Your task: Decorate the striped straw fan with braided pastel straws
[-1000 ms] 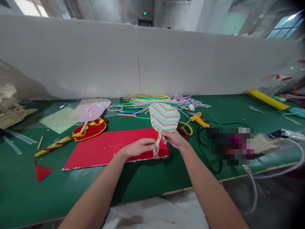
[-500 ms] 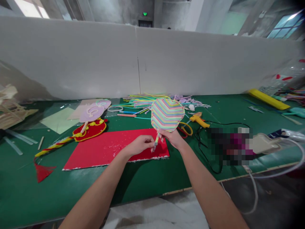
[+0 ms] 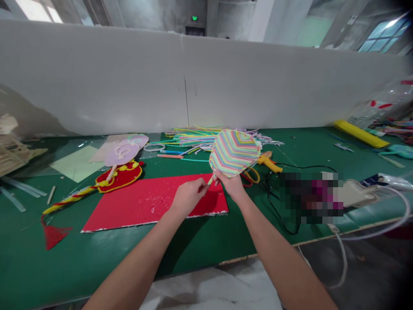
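Observation:
A round hand fan [image 3: 235, 153] with pastel zigzag stripes is held up over the right part of a red board [image 3: 145, 202]. My right hand [image 3: 230, 183] grips it at the base of its face, where the handle begins. My left hand [image 3: 192, 193] is closed on the lower end of the short twisted handle, and its fingers hide that end. The fan tilts to the right, its face toward me.
Pipe cleaners [image 3: 190, 140] lie heaped behind the fan. An orange glue gun [image 3: 267, 161] and scissors [image 3: 253, 175] are at right, near a black cable [image 3: 280, 215]. A red-and-yellow fan [image 3: 119, 178] with a tassel lies left. A white partition [image 3: 129, 82] stands behind.
The fan has tipped to the right and its handle now slants. My left hand has shifted up slightly and now covers the handle's end, which showed before.

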Demonstrator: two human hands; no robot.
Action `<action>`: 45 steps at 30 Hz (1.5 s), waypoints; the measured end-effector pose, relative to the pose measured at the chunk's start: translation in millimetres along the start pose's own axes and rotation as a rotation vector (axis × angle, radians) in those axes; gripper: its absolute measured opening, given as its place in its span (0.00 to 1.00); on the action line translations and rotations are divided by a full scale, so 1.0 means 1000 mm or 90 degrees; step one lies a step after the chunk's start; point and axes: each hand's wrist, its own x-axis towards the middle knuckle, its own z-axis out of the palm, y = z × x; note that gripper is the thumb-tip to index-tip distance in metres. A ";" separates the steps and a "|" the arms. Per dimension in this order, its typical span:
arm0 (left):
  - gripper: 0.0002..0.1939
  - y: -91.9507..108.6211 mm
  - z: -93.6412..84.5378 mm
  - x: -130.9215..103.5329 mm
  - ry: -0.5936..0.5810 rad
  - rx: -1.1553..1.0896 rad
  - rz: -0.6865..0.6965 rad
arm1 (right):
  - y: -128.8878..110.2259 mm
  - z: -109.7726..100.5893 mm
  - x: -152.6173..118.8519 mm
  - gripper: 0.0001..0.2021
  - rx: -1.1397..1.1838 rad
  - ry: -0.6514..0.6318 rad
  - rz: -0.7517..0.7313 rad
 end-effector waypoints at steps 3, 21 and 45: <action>0.11 0.010 0.000 0.000 -0.015 0.154 -0.045 | 0.003 0.003 -0.001 0.13 -0.023 0.039 -0.018; 0.05 0.004 0.007 0.001 0.043 -0.038 -0.024 | 0.002 0.003 -0.005 0.11 -0.117 0.060 -0.105; 0.10 -0.001 0.005 0.005 0.098 -0.214 0.040 | -0.004 -0.001 -0.002 0.13 -0.083 0.069 -0.080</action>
